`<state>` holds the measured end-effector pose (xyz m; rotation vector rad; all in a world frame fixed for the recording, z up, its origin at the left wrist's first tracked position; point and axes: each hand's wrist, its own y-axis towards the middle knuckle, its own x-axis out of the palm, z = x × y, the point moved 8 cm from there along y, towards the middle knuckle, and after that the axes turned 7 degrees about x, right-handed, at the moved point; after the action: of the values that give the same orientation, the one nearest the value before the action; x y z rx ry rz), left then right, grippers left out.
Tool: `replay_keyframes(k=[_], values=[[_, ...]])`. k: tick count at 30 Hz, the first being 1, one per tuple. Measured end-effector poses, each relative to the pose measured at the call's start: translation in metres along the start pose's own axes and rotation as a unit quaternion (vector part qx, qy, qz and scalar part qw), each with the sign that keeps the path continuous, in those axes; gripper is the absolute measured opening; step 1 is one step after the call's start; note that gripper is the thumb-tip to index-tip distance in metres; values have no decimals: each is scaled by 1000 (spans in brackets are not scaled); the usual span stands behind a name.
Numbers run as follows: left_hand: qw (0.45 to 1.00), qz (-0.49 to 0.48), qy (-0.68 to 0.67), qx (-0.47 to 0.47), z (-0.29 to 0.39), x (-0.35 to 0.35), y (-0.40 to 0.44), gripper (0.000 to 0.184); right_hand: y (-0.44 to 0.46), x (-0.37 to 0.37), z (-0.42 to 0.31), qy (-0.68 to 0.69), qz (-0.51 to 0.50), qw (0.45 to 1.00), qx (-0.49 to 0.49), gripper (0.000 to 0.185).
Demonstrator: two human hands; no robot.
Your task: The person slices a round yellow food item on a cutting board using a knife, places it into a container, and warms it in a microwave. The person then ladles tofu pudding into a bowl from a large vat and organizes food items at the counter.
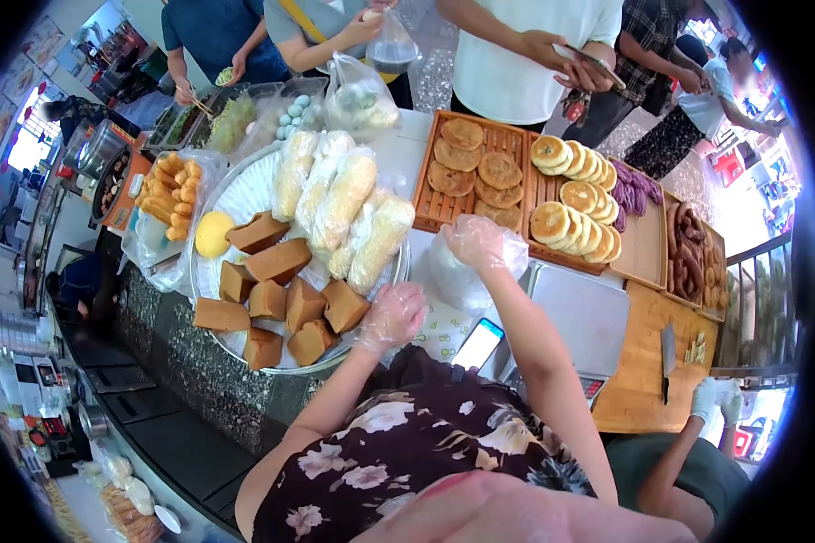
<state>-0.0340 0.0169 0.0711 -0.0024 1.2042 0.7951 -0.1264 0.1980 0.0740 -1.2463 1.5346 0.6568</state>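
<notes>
My left hand (394, 317), in a clear plastic glove, is at the right rim of a round metal tray (210, 339). Its fingers are curled, and whether anything is in them is hidden. Beside it on the tray lie several brown cake pieces (306, 304). Behind those are plastic-wrapped pale rolls (346, 195) and a round yellow bun (214, 234). My right hand (474, 242), also gloved, reaches forward with its fingers closed on the top of a clear plastic bag (466, 282) lying on the counter.
Wooden trays hold brown flatbreads (498, 181), pale round cakes (575, 217) and purple rolls (636, 188). A phone (478, 345) and a metal scale (575, 312) are close to my body. On the right board lies a cleaver (667, 357), near a co-worker's gloved hands (715, 398). Customers stand opposite.
</notes>
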Motion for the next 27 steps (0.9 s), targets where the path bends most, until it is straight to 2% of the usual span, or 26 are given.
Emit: replay_keyframes(k=[5, 11, 14, 16, 17, 18, 20, 24, 27], values=[[1000, 7, 8, -1, 3, -4, 0, 16, -2, -5, -5, 4, 4, 1000, -21, 44], [1000, -8, -3, -18, 1, -3, 3, 18, -1, -1, 0, -8, 1, 1000, 8, 43], [999, -28, -9, -37, -3, 1, 2, 20, 2, 8, -3, 11, 17, 999, -27, 42], [1000, -7, -2, -9, -2, 4, 2, 23, 8, 19, 4, 26, 35, 999, -31, 41], [1000, -8, 4, -5, 3, 3, 4, 25, 3, 8, 1, 11, -4, 1000, 8, 39], [1000, -7, 9, 4, 7, 0, 7, 26, 4, 8, 1, 10, 6, 1000, -4, 34], [999, 2, -16, 43, 4, 6, 6, 27, 3, 7, 4, 50, -3, 998, 34, 28], [995, -12, -28, 90, 10, 10, 5, 24, -11, -14, 12, 58, 20, 996, 62, 28], [996, -13, -19, 91, 7, 12, 3, 24, -14, -11, 8, 74, -12, 996, 54, 29]])
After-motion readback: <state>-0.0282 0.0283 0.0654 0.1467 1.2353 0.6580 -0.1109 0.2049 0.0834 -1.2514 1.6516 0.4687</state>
